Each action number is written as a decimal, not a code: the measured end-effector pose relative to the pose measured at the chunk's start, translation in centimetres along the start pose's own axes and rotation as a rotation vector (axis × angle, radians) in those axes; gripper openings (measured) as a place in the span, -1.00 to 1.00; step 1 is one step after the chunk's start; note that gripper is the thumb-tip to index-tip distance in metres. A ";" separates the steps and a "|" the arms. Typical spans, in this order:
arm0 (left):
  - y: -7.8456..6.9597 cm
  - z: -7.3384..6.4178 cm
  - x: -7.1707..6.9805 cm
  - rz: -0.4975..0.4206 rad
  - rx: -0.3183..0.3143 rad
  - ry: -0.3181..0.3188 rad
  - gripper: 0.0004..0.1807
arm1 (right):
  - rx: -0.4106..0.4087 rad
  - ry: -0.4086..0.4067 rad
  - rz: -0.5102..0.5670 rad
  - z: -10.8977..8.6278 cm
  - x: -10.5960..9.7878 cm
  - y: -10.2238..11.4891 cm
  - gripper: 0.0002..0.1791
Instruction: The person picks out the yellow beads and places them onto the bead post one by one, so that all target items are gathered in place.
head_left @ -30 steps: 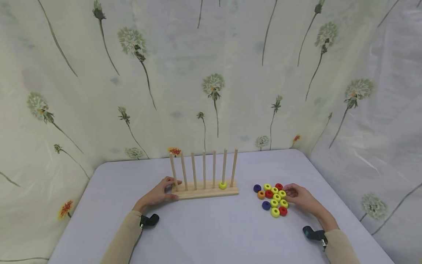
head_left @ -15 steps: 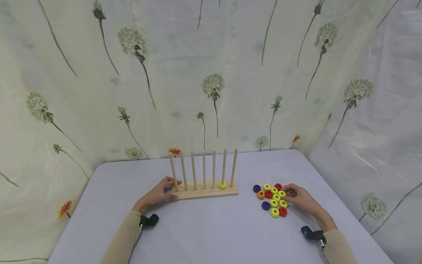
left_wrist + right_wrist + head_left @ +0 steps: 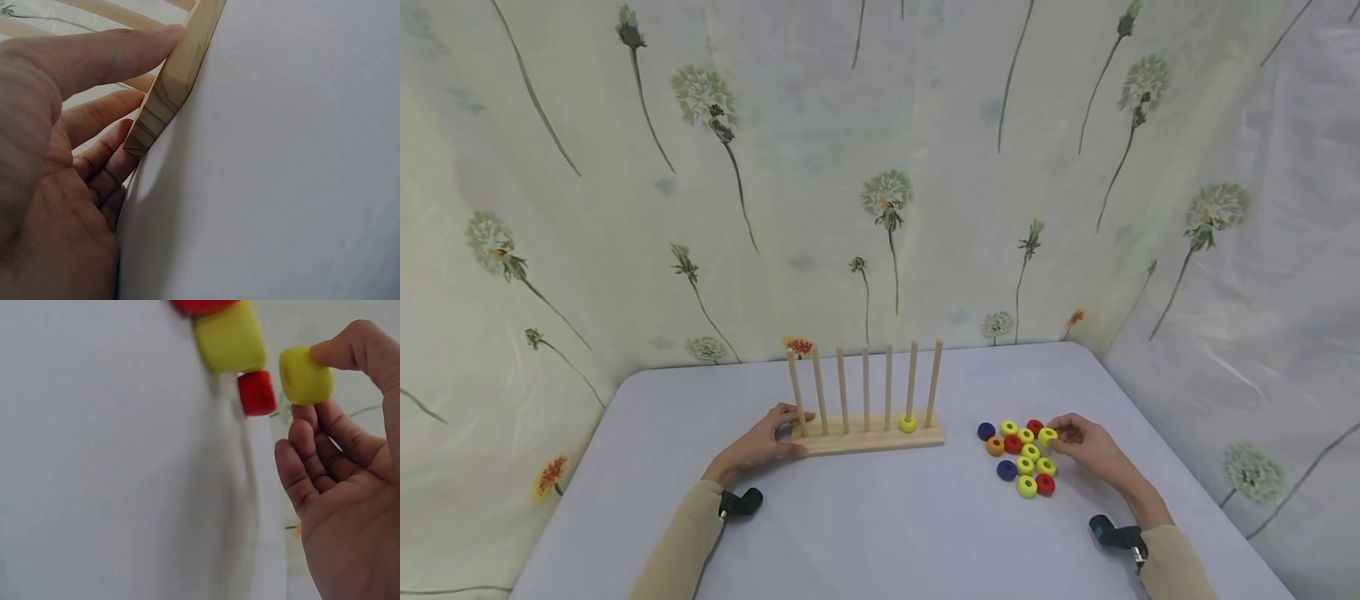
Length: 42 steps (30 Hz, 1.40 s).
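Note:
A wooden peg stand [image 3: 872,440] with several upright pegs stands on the table, a yellow bead [image 3: 907,423] around its second peg from the right. My left hand [image 3: 762,439] grips the left end of the stand's base, thumb on the front edge and fingers behind, as the left wrist view of the base [image 3: 169,87] also shows. On the right, my right hand [image 3: 1088,446] pinches a yellow bead [image 3: 306,376] between thumb and fingers, lifted off the table. Beside it lies a cluster of loose beads, among them a red bead [image 3: 1045,484] and an orange bead [image 3: 996,446].
Dark blue beads [image 3: 986,431] lie at the cluster's left side. The white table [image 3: 880,533] meets a flower-patterned curtain [image 3: 805,208] at the back and sides. Black wrist cameras [image 3: 741,502] sit on both forearms.
My right hand has raised one yellow bead slightly from the cluster. The left hand and the peg stand hold their place.

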State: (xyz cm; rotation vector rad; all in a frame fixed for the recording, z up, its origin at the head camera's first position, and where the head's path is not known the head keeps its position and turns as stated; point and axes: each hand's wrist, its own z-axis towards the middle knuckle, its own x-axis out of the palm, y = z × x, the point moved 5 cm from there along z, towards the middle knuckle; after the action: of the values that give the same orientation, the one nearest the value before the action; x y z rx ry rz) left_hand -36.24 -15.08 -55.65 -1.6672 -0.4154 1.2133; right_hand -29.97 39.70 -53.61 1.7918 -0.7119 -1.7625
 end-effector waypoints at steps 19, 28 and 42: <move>0.0 0.1 0.0 -0.008 0.016 -0.001 -0.38 | -0.257 -0.098 0.121 2.2 -3.0 12.0 -0.60; -0.2 0.0 -0.1 -0.017 0.019 0.003 -0.35 | -0.419 -0.079 0.217 3.8 -2.9 19.6 -0.64; -0.2 0.0 -0.2 -0.015 0.023 0.007 -0.35 | -0.511 0.021 0.284 5.3 -0.2 26.8 -0.69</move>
State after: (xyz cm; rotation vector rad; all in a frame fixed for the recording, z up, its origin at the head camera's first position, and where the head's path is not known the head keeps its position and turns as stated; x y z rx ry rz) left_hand -36.31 -15.13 -55.40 -1.6455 -0.4083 1.1969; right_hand -35.43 20.46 -35.08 1.2953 -0.4283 -1.5554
